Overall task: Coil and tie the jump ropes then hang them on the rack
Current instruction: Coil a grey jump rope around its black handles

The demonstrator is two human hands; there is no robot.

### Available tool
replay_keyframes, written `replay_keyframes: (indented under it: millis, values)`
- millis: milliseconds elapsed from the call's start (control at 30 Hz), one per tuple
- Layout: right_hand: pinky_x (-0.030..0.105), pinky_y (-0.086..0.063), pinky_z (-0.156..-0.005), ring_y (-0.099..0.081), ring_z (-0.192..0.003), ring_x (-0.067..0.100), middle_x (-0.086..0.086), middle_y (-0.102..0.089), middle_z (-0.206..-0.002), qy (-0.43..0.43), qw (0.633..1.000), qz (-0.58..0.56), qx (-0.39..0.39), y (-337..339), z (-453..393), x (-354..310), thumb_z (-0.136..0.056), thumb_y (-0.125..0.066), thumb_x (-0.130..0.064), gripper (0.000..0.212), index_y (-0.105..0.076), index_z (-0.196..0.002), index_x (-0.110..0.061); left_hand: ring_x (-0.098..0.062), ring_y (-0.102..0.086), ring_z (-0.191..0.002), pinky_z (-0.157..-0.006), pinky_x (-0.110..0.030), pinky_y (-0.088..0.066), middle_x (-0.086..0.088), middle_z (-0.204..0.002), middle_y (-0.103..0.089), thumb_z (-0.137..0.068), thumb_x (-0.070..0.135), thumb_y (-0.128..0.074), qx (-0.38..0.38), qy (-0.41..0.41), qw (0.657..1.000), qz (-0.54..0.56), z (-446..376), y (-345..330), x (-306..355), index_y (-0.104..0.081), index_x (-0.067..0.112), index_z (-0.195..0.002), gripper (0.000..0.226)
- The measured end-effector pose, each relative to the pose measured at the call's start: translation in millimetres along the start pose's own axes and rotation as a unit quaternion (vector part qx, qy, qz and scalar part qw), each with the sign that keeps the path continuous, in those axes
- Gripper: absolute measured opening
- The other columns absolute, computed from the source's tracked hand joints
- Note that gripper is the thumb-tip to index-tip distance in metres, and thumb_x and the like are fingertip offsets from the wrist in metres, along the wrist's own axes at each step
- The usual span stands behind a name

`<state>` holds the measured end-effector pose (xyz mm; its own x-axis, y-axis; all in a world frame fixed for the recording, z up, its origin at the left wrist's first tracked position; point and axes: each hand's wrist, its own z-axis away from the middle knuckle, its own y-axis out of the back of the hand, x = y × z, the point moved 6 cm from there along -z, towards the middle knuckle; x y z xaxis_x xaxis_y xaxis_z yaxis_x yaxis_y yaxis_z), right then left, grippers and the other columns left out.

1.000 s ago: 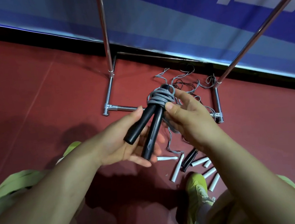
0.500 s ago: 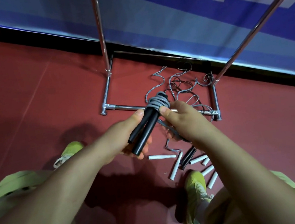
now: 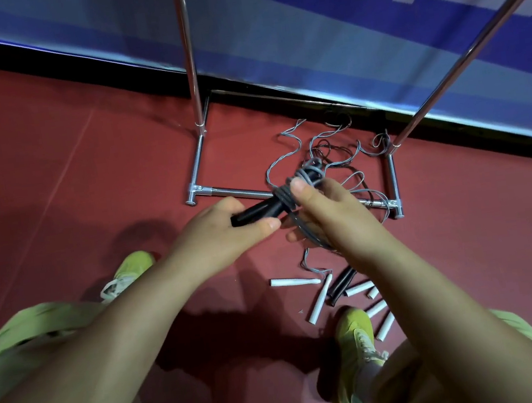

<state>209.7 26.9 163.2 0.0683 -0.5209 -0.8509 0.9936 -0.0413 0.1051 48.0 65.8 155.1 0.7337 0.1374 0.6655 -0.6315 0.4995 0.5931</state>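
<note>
Since a second ago, the pair of black foam jump-rope handles [image 3: 259,209] had turned from steep to almost level. The left hand [image 3: 218,237] gripped their lower ends, and the right hand [image 3: 329,213] pinched the grey cord wound round them [image 3: 285,195], thumb on top. They were above the chrome rack's base bar [image 3: 240,191], with loose tangled ropes [image 3: 329,156] on the red floor [image 3: 52,160].

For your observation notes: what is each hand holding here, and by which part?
The left hand grips the black foam handles at their free ends; the right hand pinches the grey cord coil wrapped around them.
</note>
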Motion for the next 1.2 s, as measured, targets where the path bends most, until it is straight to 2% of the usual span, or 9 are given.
replay_keyframes:
  millis: [200,333,500,567,633,700,933,1100,1200]
  values:
    - [0.054,-0.053,-0.087,-0.07,-0.072,0.02,0.002,-0.071,-0.094,0.039,0.999,0.008,0.014,-0.2,-1.7,-4.8,-0.084,-0.07,-0.028,0.047,-0.046,-0.121,-0.013,-0.01,-0.055,-0.077,-0.057,-0.027,-0.035,0.009,-0.089,-0.055,-0.064,0.06,-0.071,-0.025,0.004,0.999,-0.042,0.6,-2.6,-1.2,-0.049,0.027,-0.096,0.051]
    - [0.038,-0.053,-0.068,-0.064,-0.065,0.012,-0.005,-0.069,-0.082,0.06,0.998,-0.005,0.02,2.7,-0.3,-10.0,-0.089,-0.065,-0.019,0.043,-0.044,-0.125,-0.012,-0.01,-0.062,-0.075,-0.066,-0.027,-0.044,0.004,-0.087,-0.067,-0.072,0.063,-0.065,-0.092,0.009,0.991,0.099,1.3,-9.4,-2.2,-0.059,0.021,-0.094,0.049]
    - [0.025,-0.046,-0.061,-0.057,-0.063,0.009,-0.009,-0.064,-0.074,0.103,0.994,-0.041,0.003,3.5,3.5,-16.2,-0.093,-0.06,-0.022,0.036,-0.047,-0.124,-0.011,-0.023,-0.07,-0.081,-0.086,-0.043,-0.048,-0.013,-0.091,-0.073,-0.07,0.075,-0.04,-0.303,0.088,0.892,0.324,12.9,-24.7,3.7,-0.067,0.013,-0.095,0.073]
    - [0.027,-0.045,-0.065,-0.054,-0.072,0.016,-0.001,-0.062,-0.08,0.13,0.99,-0.051,-0.013,0.7,5.4,-20.6,-0.089,-0.055,-0.032,0.037,-0.049,-0.12,-0.013,-0.031,-0.07,-0.082,-0.08,-0.046,-0.052,-0.02,-0.092,-0.071,-0.072,0.077,-0.033,-0.375,0.09,0.83,0.402,21.4,-29.2,11.4,-0.069,0.004,-0.098,0.085]
    - [0.025,-0.043,-0.064,-0.051,-0.068,0.013,-0.002,-0.057,-0.076,0.156,0.987,-0.025,-0.012,0.0,7.8,-25.2,-0.093,-0.049,-0.034,0.03,-0.05,-0.113,-0.013,-0.029,-0.067,-0.065,-0.07,-0.04,-0.056,-0.016,-0.077,-0.068,-0.075,0.076,-0.032,-0.408,0.091,0.78,0.466,32.0,-34.5,22.3,-0.073,0.002,-0.089,0.086]
    - [0.02,-0.04,-0.06,-0.048,-0.057,0.003,-0.009,-0.051,-0.068,0.168,0.984,0.057,0.016,1.4,10.5,-26.9,-0.1,-0.042,-0.033,0.026,-0.05,-0.11,-0.011,-0.023,-0.057,-0.048,-0.059,-0.032,-0.051,-0.011,-0.061,-0.06,-0.076,0.071,-0.03,-0.4,0.099,0.765,0.496,37.9,-39.0,29.2,-0.072,0.004,-0.075,0.079]
    - [0.03,-0.029,-0.062,-0.045,-0.062,0.001,-0.011,-0.048,-0.07,0.109,0.963,0.232,0.077,-2.9,6.5,-17.0,-0.101,-0.034,-0.039,0.021,-0.038,-0.087,-0.025,-0.019,-0.042,-0.04,-0.053,-0.029,-0.036,-0.008,-0.055,-0.058,-0.076,0.061,-0.032,-0.239,0.013,0.914,0.327,28.2,-38.1,27.8,-0.058,0.011,-0.073,0.057]
    - [0.033,-0.037,-0.067,-0.051,-0.062,0.014,-0.002,-0.057,-0.071,0.079,0.964,0.243,0.068,-8.0,-1.8,-12.1,-0.1,-0.032,-0.044,0.029,-0.034,-0.077,-0.026,-0.016,-0.041,-0.039,-0.05,-0.027,-0.039,-0.008,-0.056,-0.062,-0.096,0.051,-0.029,-0.164,-0.025,0.955,0.246,20.2,-35.0,20.5,-0.058,0.009,-0.074,0.055]
    - [0.042,-0.048,-0.071,-0.055,-0.059,0.024,0.005,-0.061,-0.068,0.041,0.969,0.239,0.049,-6.0,-5.7,-4.4,-0.098,-0.031,-0.05,0.034,-0.039,-0.083,-0.02,-0.019,-0.045,-0.047,-0.06,-0.033,-0.041,-0.005,-0.057,-0.064,-0.082,0.056,-0.03,-0.16,-0.014,0.964,0.211,16.8,-34.7,10.5,-0.059,0.011,-0.076,0.054]
